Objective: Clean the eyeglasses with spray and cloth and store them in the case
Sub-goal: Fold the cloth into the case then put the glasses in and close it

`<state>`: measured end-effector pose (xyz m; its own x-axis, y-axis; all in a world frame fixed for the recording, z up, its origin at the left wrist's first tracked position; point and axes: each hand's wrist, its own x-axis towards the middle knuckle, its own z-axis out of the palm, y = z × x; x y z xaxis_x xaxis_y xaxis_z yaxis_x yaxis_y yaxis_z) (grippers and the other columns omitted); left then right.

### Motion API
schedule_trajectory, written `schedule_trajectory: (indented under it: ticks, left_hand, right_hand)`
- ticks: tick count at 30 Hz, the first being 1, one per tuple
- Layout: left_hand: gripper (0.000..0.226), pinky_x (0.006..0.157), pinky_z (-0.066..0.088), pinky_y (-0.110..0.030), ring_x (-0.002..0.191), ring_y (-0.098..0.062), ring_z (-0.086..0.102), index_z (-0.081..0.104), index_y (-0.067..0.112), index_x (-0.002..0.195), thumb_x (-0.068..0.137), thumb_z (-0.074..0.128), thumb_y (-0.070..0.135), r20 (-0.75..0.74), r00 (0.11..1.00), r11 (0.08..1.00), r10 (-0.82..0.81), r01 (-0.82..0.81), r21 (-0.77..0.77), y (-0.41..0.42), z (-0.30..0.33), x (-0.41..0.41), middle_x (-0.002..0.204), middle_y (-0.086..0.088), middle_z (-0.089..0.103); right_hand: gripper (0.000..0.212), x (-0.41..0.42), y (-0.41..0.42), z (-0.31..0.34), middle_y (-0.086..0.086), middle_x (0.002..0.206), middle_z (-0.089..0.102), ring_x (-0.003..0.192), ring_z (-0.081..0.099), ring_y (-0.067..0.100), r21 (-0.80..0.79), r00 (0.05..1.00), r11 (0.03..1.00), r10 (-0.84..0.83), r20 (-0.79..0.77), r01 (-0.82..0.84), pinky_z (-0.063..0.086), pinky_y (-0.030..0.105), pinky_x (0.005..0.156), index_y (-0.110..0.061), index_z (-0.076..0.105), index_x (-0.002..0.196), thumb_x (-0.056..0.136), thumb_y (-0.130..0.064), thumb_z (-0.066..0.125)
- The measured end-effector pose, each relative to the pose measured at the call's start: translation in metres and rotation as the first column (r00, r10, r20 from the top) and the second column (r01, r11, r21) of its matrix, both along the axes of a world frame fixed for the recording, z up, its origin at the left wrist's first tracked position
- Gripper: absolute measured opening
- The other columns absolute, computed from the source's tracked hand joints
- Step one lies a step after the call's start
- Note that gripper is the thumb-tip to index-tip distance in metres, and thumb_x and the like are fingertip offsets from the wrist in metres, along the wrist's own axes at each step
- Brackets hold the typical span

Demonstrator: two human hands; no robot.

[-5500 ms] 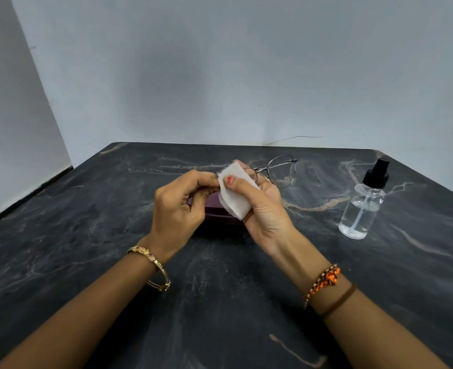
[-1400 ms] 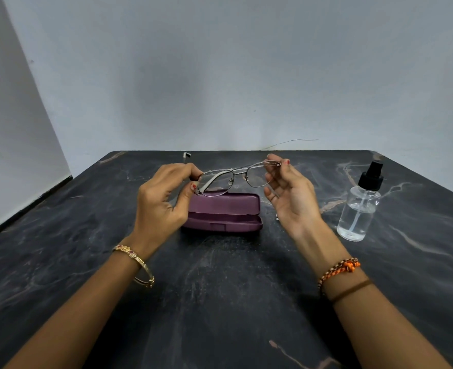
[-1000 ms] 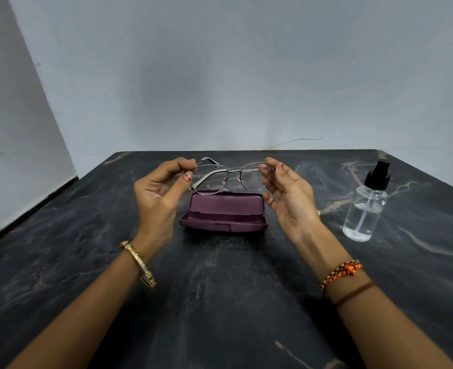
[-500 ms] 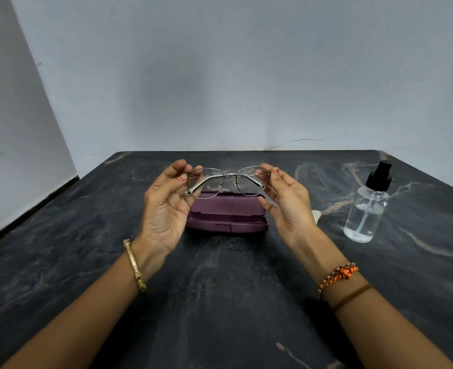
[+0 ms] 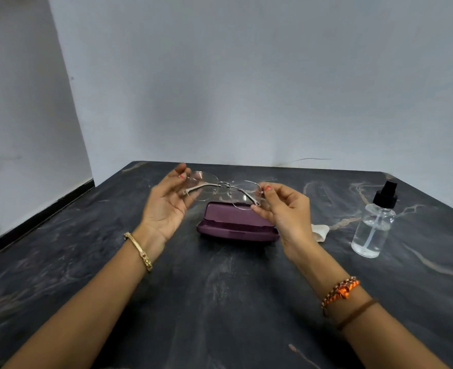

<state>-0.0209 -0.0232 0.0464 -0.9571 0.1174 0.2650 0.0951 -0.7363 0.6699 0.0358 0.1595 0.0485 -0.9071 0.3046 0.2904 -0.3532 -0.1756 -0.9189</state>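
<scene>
Head view, nearest first: our two forearms reach forward over the dark tabletop (image 5: 220,302). Our left hand (image 5: 166,206) is open-palmed, its fingertips pinching the left end of the glasses (image 5: 224,189); our right hand (image 5: 281,206) is closed on the right end, thumb and forefinger at the hinge. The glasses hang in the air between both hands, long axis running left to right, with both temples folding in behind the lenses. Directly below and just beyond sits the purple case (image 5: 237,223), shut, its long axis parallel to the frame, so we judge it must be opened before the glasses can go down. The right hand is nearer to it. The cloth (image 5: 319,231) lies just right of the case, and the spray bottle (image 5: 374,225) stands farther right. Half a second ago the temples were more open and the frame was held lower; five seconds back we were wiping a lens.
</scene>
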Motion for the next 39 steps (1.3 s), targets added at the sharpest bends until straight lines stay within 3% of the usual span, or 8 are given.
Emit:
schedule_trajectory:
  ticks: [3, 7, 11, 15, 19, 26, 33, 39]
  left_hand:
    - [0.012, 0.062, 0.058, -0.026, 0.071, -0.015, 0.07, 0.067, 0.01, 0.072, 0.064, 0.066, 0.002, -0.039, 0.999, 0.999, -0.035, 0.035, 0.022, -0.027, 0.008, -0.002, 0.065, 0.0, 0.071]
    - [0.039, 0.059, 0.058, -0.026, 0.071, -0.016, 0.07, 0.07, 0.01, 0.065, 0.03, 0.089, 0.01, -0.022, 0.999, 1.0, -0.024, 0.024, -0.02, -0.072, 0.001, -0.003, 0.067, -0.005, 0.071]
    - [0.009, 0.056, 0.057, -0.024, 0.068, -0.015, 0.07, 0.065, 0.012, 0.065, 0.063, 0.062, 0.004, 0.045, 0.996, 0.994, 0.073, -0.069, -0.084, -0.101, -0.019, -0.009, 0.065, -0.003, 0.071]
    - [0.014, 0.056, 0.057, -0.022, 0.069, -0.013, 0.07, 0.068, 0.016, 0.062, 0.06, 0.063, 0.003, 0.014, 1.0, 0.939, 0.008, -0.003, -0.343, -0.12, -0.028, -0.01, 0.065, -0.003, 0.073]
    - [0.035, 0.056, 0.057, -0.02, 0.067, -0.014, 0.071, 0.062, 0.009, 0.068, 0.078, 0.041, -0.017, 0.087, 0.996, 0.846, -0.03, 0.072, -0.529, -0.134, -0.036, -0.018, 0.063, -0.004, 0.073]
    - [0.037, 0.055, 0.056, -0.019, 0.067, -0.011, 0.07, 0.061, 0.006, 0.083, 0.075, 0.043, -0.026, 0.151, 0.987, 0.665, -0.06, 0.152, -0.731, -0.143, -0.04, -0.025, 0.066, -0.001, 0.074]
    - [0.035, 0.057, 0.054, -0.014, 0.074, -0.006, 0.069, 0.064, 0.012, 0.092, 0.072, 0.055, -0.016, 0.134, 0.986, 0.506, -0.097, 0.165, -0.847, -0.147, -0.034, -0.024, 0.076, 0.005, 0.075]
    - [0.029, 0.062, 0.056, -0.018, 0.078, -0.009, 0.069, 0.063, 0.011, 0.095, 0.073, 0.057, -0.007, 0.155, 0.983, 0.52, -0.094, 0.181, -0.835, -0.148, -0.03, -0.02, 0.08, 0.004, 0.075]
  right_hand:
    - [0.017, 0.002, -0.025, 0.003, 0.001, 0.075, 0.062, 0.067, 0.062, 0.005, 0.071, 0.999, 0.997, -0.034, 0.0, 0.034, 0.054, 0.015, 0.057, -0.011, 0.064, 0.082, 0.092, -0.009, 0.049]
    - [0.025, 0.0, -0.073, -0.007, 0.001, 0.071, 0.06, 0.051, 0.061, 0.002, 0.108, 0.997, 0.994, -0.029, 0.071, 0.021, 0.056, 0.025, 0.065, -0.02, 0.06, 0.07, 0.091, -0.011, 0.05]
    - [0.027, -0.007, -0.097, -0.025, 0.006, 0.079, 0.065, 0.051, 0.064, 0.004, 0.147, 0.99, 0.989, -0.046, 0.13, 0.026, 0.057, 0.035, 0.074, -0.023, 0.061, 0.07, 0.092, -0.011, 0.05]
    - [0.03, -0.01, -0.1, -0.042, 0.005, 0.074, 0.065, 0.051, 0.064, 0.005, 0.217, 0.984, 0.975, -0.081, 0.158, 0.046, 0.058, 0.038, 0.072, -0.025, 0.061, 0.067, 0.091, -0.009, 0.051]
    - [0.028, -0.009, -0.091, -0.048, 0.004, 0.07, 0.064, 0.049, 0.063, 0.002, 0.35, 0.989, 0.934, -0.11, 0.097, 0.069, 0.059, 0.027, 0.059, -0.025, 0.06, 0.066, 0.089, -0.01, 0.055]
    - [0.016, -0.006, -0.091, -0.05, -0.006, 0.068, 0.06, 0.051, 0.059, 0.005, 0.593, 0.998, 0.804, -0.059, 0.009, 0.042, 0.057, 0.022, 0.053, -0.014, 0.062, 0.084, 0.089, -0.002, 0.053]
    - [0.014, -0.011, -0.089, -0.055, -0.01, 0.066, 0.058, 0.053, 0.06, 0.007, 0.671, 0.998, 0.741, -0.063, 0.021, 0.033, 0.058, 0.026, 0.059, -0.002, 0.065, 0.094, 0.088, 0.0, 0.052]
    - [0.015, -0.011, -0.091, -0.055, 0.002, 0.07, 0.064, 0.063, 0.066, 0.023, 0.715, 0.997, 0.697, -0.076, 0.004, 0.051, 0.057, 0.045, 0.07, -0.003, 0.065, 0.094, 0.088, -0.003, 0.051]
